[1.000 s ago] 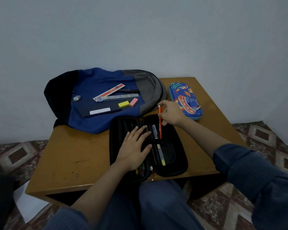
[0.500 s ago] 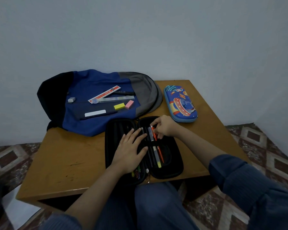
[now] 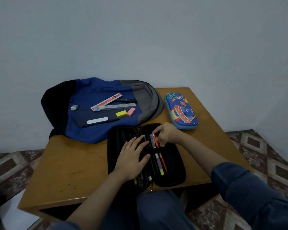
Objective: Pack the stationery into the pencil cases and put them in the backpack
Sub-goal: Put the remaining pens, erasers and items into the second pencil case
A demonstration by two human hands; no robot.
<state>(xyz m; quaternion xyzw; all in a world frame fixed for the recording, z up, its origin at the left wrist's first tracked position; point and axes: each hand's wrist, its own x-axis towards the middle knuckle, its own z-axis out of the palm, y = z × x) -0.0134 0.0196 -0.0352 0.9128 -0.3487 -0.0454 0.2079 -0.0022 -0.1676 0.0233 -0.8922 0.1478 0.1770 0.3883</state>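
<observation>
A black pencil case [image 3: 171, 170] lies open at the table's near edge with several pens inside. My left hand [image 3: 132, 156] rests flat on its middle divider, fingers straight. My right hand [image 3: 167, 134] pinches the top of an orange pen [image 3: 163, 161] lying in the case's right half beside a yellow-tipped pen [image 3: 159, 164]. A blue and grey backpack [image 3: 90, 130] lies flat behind. On it are two rulers [image 3: 106, 102], a yellow eraser [image 3: 121, 113], a pink eraser [image 3: 131, 112], a grey eraser [image 3: 74, 107], a white strip [image 3: 97, 120] and a dark pen [image 3: 125, 100]. A closed blue cartoon pencil case [image 3: 181, 111] sits at the right.
The wooden table [image 3: 70, 166] is small, with walls close behind it and to the right. Patterned floor tiles [image 3: 256, 146] surround it. My knees are under the table's near edge. A white sheet [image 3: 12, 218] lies on the floor at lower left.
My right hand brought the orange pen down from upright and laid it into the black case's right half. My left hand stayed flat on the case.
</observation>
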